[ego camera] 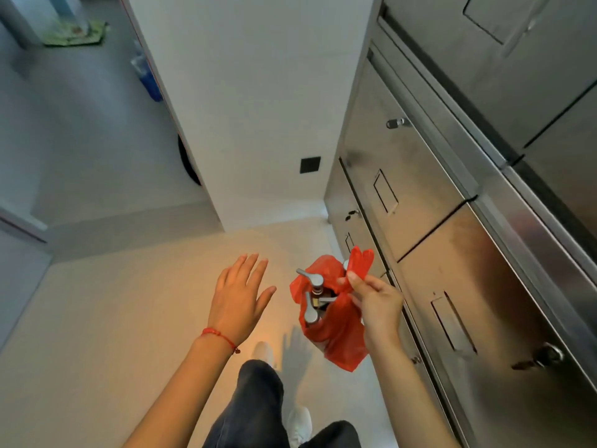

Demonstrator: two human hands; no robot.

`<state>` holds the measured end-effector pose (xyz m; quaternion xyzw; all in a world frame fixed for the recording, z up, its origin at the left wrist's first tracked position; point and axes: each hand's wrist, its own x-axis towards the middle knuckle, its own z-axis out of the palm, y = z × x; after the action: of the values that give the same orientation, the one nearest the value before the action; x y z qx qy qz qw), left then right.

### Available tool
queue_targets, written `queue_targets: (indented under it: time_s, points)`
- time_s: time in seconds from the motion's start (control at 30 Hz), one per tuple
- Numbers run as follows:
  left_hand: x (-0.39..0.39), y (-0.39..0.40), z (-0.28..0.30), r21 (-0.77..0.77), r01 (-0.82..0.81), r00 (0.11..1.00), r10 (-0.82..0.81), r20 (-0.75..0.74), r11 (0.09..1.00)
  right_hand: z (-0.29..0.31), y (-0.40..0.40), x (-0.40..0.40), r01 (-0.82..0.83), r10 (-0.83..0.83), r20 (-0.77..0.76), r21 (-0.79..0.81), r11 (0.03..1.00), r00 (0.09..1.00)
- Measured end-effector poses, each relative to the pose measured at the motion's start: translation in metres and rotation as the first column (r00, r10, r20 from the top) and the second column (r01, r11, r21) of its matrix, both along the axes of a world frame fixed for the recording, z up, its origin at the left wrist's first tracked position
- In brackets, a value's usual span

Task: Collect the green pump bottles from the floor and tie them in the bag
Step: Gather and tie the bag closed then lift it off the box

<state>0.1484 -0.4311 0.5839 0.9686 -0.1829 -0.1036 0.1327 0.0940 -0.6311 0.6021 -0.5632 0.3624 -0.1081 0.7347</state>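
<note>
A red plastic bag (339, 331) hangs in the air from my right hand (376, 302), which pinches one of its handles. The handle loop sticks up above my fingers. Silver pump heads (311, 281) of bottles poke out of the bag's open mouth; the bottle bodies are hidden inside. My left hand (239, 295) is open, fingers spread, palm down, a short way left of the bag and not touching it. A red string bracelet sits on that wrist.
Stainless steel cabinets (452, 221) with drawers and locks line the right side, close to the bag. A white wall column (245, 108) stands ahead. The pale floor (113, 318) stretches left; my legs and white shoes are below. A blue bottle (148, 76) stands at far left.
</note>
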Motion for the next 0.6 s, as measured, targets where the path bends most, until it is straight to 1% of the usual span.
queue_targets:
  time_s: [0.2, 0.4, 0.5, 0.6]
  points:
    - [0.108, -0.018, -0.028, 0.006, 0.019, 1.0, -0.019, -0.015, 1.0, -0.026, -0.021, 0.099, 0.019, -0.019, -0.031, 0.012, 1.0, 0.999]
    - [0.216, -0.027, -0.05, 0.038, 0.069, 0.996, -0.067, -0.056, 0.997, -0.059, -0.029, 0.189, 0.02, -0.023, -0.129, -0.024, 1.0, 0.991]
    - [0.258, -0.027, -0.063, 0.04, 0.085, 0.993, -0.081, -0.08, 0.996, -0.073, -0.029, 0.231, 0.009, -0.016, -0.154, -0.045, 0.999, 0.988]
    - [0.293, -0.031, -0.081, 0.078, 0.08, 0.994, -0.073, -0.083, 0.994, -0.092, -0.033, 0.27, 0.015, -0.02, -0.16, -0.03, 0.999, 0.987]
